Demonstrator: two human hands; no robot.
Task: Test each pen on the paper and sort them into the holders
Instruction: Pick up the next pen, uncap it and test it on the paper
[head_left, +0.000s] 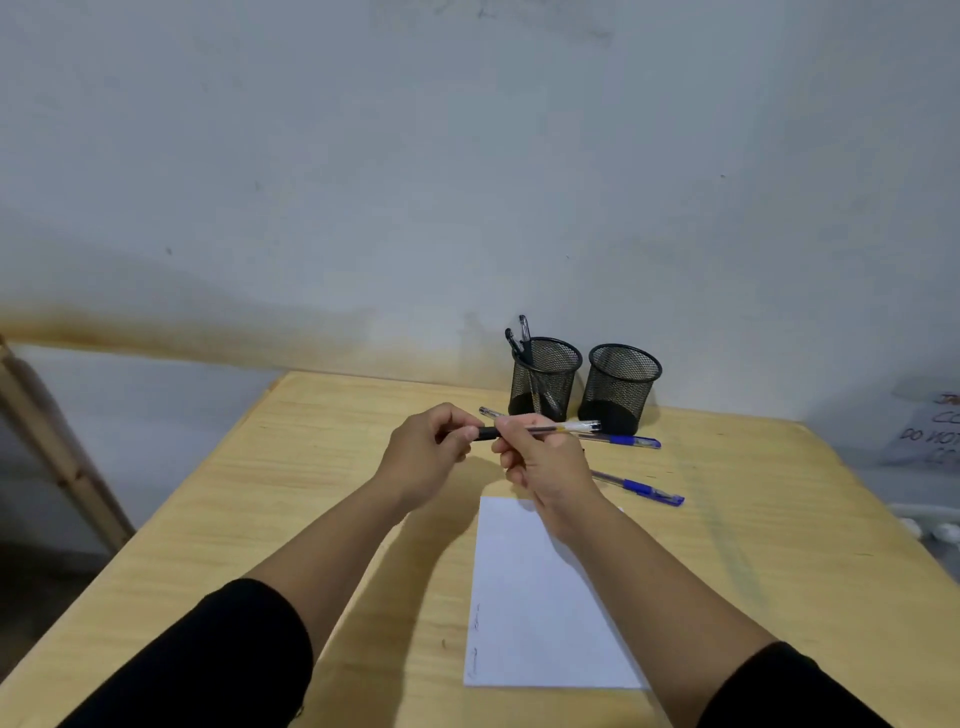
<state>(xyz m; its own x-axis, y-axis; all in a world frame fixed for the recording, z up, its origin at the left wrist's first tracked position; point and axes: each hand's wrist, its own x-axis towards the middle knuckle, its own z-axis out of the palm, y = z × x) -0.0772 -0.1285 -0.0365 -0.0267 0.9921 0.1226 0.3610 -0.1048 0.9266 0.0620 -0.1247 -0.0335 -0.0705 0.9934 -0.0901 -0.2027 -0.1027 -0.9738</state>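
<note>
Desk layout: holders at the back, paper in front, pens between.

Two holders stand side by side at the far edge of the desk (311, 493), near the wall; the left holder (544, 379) has pens in it (523, 338), the right holder (619, 387) stands just beside it. Before them lie two loose pens, one (631, 441) touching the right holder's foot, the other (641, 488) nearer, right of the hands. The paper (540, 613) lies nearest, under the right forearm. Both hands, left (426, 457) and right (545, 462), meet over the desk between paper and holders, sharing one pen (561, 428).
</note>
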